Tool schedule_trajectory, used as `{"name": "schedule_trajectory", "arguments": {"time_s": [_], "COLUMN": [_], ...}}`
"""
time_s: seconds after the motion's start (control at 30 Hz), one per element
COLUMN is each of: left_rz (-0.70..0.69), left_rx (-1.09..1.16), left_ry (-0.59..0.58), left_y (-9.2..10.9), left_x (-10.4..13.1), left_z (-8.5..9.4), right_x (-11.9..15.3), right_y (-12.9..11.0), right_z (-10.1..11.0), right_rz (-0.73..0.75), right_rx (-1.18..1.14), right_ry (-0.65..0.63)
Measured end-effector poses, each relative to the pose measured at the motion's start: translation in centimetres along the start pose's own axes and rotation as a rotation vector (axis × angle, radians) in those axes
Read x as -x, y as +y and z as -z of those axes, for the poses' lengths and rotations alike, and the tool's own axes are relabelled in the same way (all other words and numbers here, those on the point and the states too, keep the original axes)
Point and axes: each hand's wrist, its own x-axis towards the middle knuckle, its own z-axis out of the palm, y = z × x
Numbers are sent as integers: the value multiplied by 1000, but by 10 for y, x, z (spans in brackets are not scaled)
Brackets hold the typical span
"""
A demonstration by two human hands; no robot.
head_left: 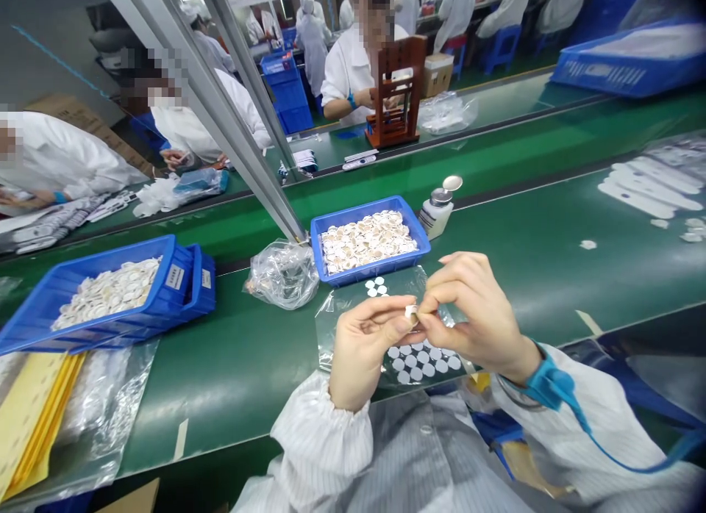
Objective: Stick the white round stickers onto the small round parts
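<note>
Striped grey-white smock (427, 432) is closest, its sleeves reaching fwd to the green counter (232, 395). L hand (367, 344) & R hand (474, 314) meet above a clear plastic sheet (325, 333), grips both pinched: L thumb & fingers grasp a small white piece (411, 311), R fingertips clasp its edge, prob. b/c so tiny a part needs steadying from both sides. Whether R has a 2nd bit can't be told; fingers hide it. Piece is up off the sheet, between the hands, likely to stay in plain sight.

Below, white discs (422, 370) lie in rows w/ gaps, presumably for easy picking. Blue tray (375, 267) of round white pieces (367, 241) stands just beyond, prob. for a short reach. Dispenser bottle (435, 215), lid up, is at its right; crumpled clear bag (284, 274) at its left. Blue wrist strap (551, 384) on R wrist has a cord, prob. antistatic.

Text: no brand legible. Bottle print's too small; stacked blue bins (137, 318) far left carry white labels (175, 277), lettering too blurred to read.
</note>
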Motion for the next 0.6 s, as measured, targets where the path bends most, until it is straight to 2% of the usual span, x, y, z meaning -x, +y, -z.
{"name": "schedule_trajectory", "arguments": {"time_s": [0.13, 0.3, 0.4, 0.5, 0.57, 0.6], "left_rz": [55, 162, 279, 388, 424, 431], "left_rx": [55, 138, 233, 314, 330, 330], "left_ry": [10, 15, 80, 206, 281, 318], "left_y": [-2, -11, -22, -32, -35, -36], "left_x": [-1, -4, -11, -19, -23, -25], "left_z": [-1, -5, -10, -12, -9, -6], "right_x": [8, 24, 37, 63, 91, 109], "right_y": [2, 0, -2, 1, 5, 7], "right_z": [1, 5, 16, 39, 59, 69], "right_rz": [9, -49, -125, -352, -610, -755], "right_rx": [11, 50, 31, 10, 55, 114], "right_ry": [-16, 13, 58, 130, 158, 132]}}
